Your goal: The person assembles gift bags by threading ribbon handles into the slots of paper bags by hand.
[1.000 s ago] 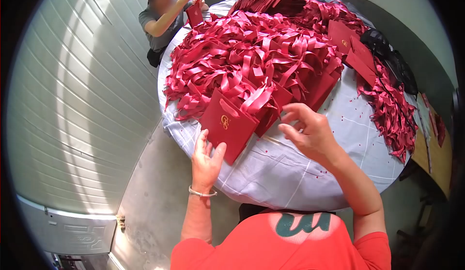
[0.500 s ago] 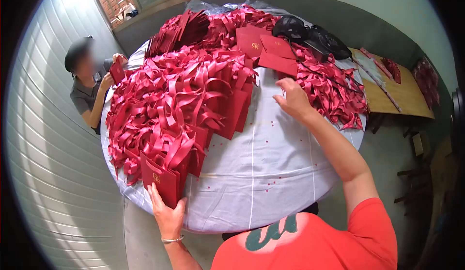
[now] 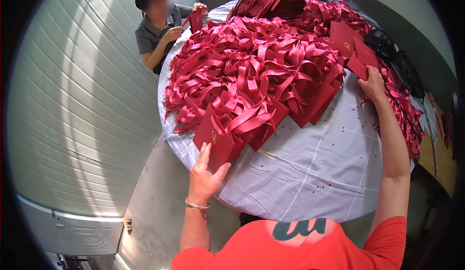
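Observation:
My left hand [image 3: 203,179], a bangle at its wrist, rests against the front red gift bag [image 3: 211,136] at the table's near left. Its fingers are stretched along the bag's face, thumb apart. This bag bears a gold emblem and leads a row of standing bags with ribbon handles. On the right, my right hand [image 3: 372,85] has its fingers closed at the near edge of a flat red gift bag [image 3: 357,68]. That bag lies on other flat bags, one with a gold emblem. My fingertips there are partly hidden.
A round table [image 3: 300,173] with a pale cloth carries a large heap of ribbon-handled bags [image 3: 252,71]. Small red dots are scattered on the cloth. A black bag [image 3: 402,61] lies at the right. Across the table, a person in a dark cap [image 3: 157,32] handles a red bag.
My right hand has reached the flat bags and its fingers have closed at one's edge. My left hand stays at the front bag. The view has turned left and down.

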Demonstrator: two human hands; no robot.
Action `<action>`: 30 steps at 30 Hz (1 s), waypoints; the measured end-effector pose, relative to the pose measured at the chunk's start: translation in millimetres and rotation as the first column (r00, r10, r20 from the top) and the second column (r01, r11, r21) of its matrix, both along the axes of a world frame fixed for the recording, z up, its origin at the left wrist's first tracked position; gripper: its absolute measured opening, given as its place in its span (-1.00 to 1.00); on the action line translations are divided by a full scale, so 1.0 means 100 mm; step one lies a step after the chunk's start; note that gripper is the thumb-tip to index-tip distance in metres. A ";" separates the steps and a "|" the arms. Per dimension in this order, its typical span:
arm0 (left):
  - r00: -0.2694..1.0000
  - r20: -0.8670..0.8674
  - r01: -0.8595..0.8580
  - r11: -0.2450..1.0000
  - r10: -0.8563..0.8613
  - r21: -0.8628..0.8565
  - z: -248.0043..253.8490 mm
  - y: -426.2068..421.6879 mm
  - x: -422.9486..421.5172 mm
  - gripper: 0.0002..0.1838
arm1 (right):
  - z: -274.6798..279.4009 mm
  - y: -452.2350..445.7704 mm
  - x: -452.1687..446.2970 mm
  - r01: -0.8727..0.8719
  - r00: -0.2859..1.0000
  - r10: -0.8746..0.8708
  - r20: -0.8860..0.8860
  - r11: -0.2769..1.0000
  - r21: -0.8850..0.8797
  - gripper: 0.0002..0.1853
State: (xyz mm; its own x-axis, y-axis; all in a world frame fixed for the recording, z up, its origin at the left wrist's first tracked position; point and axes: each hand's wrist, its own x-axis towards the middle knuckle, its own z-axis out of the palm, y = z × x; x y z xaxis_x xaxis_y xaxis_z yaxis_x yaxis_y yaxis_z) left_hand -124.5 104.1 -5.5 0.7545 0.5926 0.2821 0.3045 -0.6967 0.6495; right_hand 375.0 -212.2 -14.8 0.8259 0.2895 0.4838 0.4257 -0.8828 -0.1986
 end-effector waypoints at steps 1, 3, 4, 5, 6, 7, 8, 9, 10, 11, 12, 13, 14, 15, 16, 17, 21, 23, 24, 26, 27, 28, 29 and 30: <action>1.000 0.016 -0.002 0.993 0.004 -0.118 0.07 -0.02 0.01 -0.16 | -0.06 -0.06 0.11 -0.077 0.996 0.075 0.048 0.995 0.057 -0.35; 1.000 0.021 -0.007 0.972 0.013 -0.236 0.07 0.00 -0.01 -0.19 | -0.10 -0.12 0.25 -0.204 0.974 0.180 0.138 0.962 0.184 -0.37; 0.999 0.035 0.017 0.982 -0.011 -0.189 0.00 0.05 -0.02 -0.20 | -0.08 -0.13 0.27 -0.196 0.979 0.171 0.112 0.941 0.275 -0.35; 0.998 0.050 0.041 0.989 -0.035 -0.139 -0.04 0.07 -0.03 -0.21 | -0.03 -0.12 0.26 -0.185 0.983 0.164 0.088 0.913 0.363 -0.34; 0.998 0.044 0.038 0.990 -0.032 -0.137 -0.05 0.08 -0.05 -0.21 | 0.03 -0.12 0.25 -0.182 0.983 0.167 0.071 0.903 0.389 -0.33; 0.998 0.057 0.040 0.989 -0.032 -0.144 -0.06 0.07 -0.04 -0.22 | 0.06 -0.10 0.25 -0.172 0.968 0.246 -0.052 0.801 0.574 -0.34; 0.997 0.070 0.045 0.987 -0.034 -0.152 -0.07 0.07 -0.04 -0.24 | 0.09 -0.09 0.24 -0.124 0.928 0.340 -0.154 0.671 0.731 -0.35; 0.997 0.067 0.048 0.987 -0.038 -0.151 -0.08 0.06 -0.04 -0.24 | 0.19 -0.06 0.12 -0.130 0.931 0.342 -0.128 0.639 0.758 -0.36; 0.996 0.081 0.052 0.986 -0.039 -0.156 -0.08 0.06 -0.04 -0.24 | 0.23 -0.07 0.08 -0.124 0.932 0.337 -0.131 0.639 0.759 -0.36; 0.995 0.093 0.055 0.985 -0.040 -0.162 -0.09 0.06 -0.03 -0.24 | 0.26 -0.08 0.06 -0.137 0.914 0.391 -0.113 0.556 0.820 -0.35; 0.995 0.089 0.058 0.985 -0.044 -0.161 -0.09 0.04 -0.03 -0.24 | 0.27 -0.10 0.04 -0.145 0.893 0.441 -0.088 0.467 0.872 -0.34; 0.994 0.105 0.054 0.982 -0.035 -0.183 -0.08 0.02 -0.02 -0.24 | 0.27 -0.12 0.02 -0.163 0.872 0.486 -0.061 0.404 0.900 -0.37; 0.992 0.121 0.051 0.978 -0.026 -0.204 -0.07 0.01 -0.01 -0.24 | 0.31 -0.12 -0.07 -0.158 0.874 0.482 -0.062 0.402 0.902 -0.37; 0.992 0.118 0.057 0.978 -0.034 -0.202 -0.06 0.00 -0.01 -0.24 | 0.40 -0.11 -0.25 -0.184 0.859 0.511 -0.031 0.365 0.913 -0.40; 0.996 0.083 0.032 0.986 -0.018 -0.165 -0.06 -0.02 0.00 -0.24 | 0.48 -0.09 -0.44 -0.211 0.844 0.536 0.002 0.329 0.921 -0.43; 0.999 0.050 0.011 0.992 -0.004 -0.129 -0.06 -0.04 0.01 -0.24 | 0.54 -0.10 -0.62 -0.259 0.847 0.531 0.040 0.344 0.903 -0.47; 0.984 -0.176 0.020 0.947 0.039 0.320 -0.15 -0.08 0.07 -0.15 | 0.70 -0.16 -1.44 -0.568 0.810 0.544 0.220 0.633 0.526 -0.32; 0.974 -0.198 -0.020 0.912 0.110 0.409 -0.17 -0.07 0.07 -0.10 | 0.70 -0.25 -1.72 -0.703 0.702 0.638 0.317 0.693 0.159 -0.16; 0.976 -0.182 -0.042 0.920 0.121 0.389 -0.13 -0.10 0.06 -0.07 | 0.65 -0.29 -1.91 -0.704 0.705 0.662 0.254 0.698 0.131 -0.12; 0.980 -0.164 -0.063 0.954 0.115 0.295 0.03 -0.20 0.07 -0.03 | 0.52 -0.33 -2.20 -0.680 0.723 0.658 0.210 0.732 0.049 -0.08; 0.977 -0.175 -0.058 0.945 0.120 0.322 0.09 -0.26 0.06 -0.05 | 0.49 -0.34 -2.30 -0.702 0.694 0.681 0.231 0.712 0.010 -0.11; 0.978 -0.178 -0.046 0.946 0.108 0.321 0.17 -0.33 0.07 -0.05 | 0.47 -0.36 -2.40 -0.725 0.668 0.707 0.232 0.689 -0.010 -0.12; 0.990 -0.124 -0.014 0.928 0.064 0.372 0.27 -0.41 0.11 -0.09 | 0.44 -0.38 -2.50 -0.735 0.656 0.722 0.220 0.677 -0.033 -0.12; 0.997 -0.073 0.015 0.906 0.017 0.422 0.38 -0.51 0.15 -0.13 | 0.41 -0.39 -2.59 -0.746 0.642 0.738 0.206 0.664 -0.055 -0.12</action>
State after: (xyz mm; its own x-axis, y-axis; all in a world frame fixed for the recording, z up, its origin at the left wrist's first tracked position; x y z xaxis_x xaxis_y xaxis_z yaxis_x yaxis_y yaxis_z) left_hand -109.0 53.4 32.6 0.7818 0.4314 0.4502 0.3408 -0.9003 0.2707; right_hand 115.7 -251.2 26.5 0.2285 0.7449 0.6269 0.9670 -0.2483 -0.0575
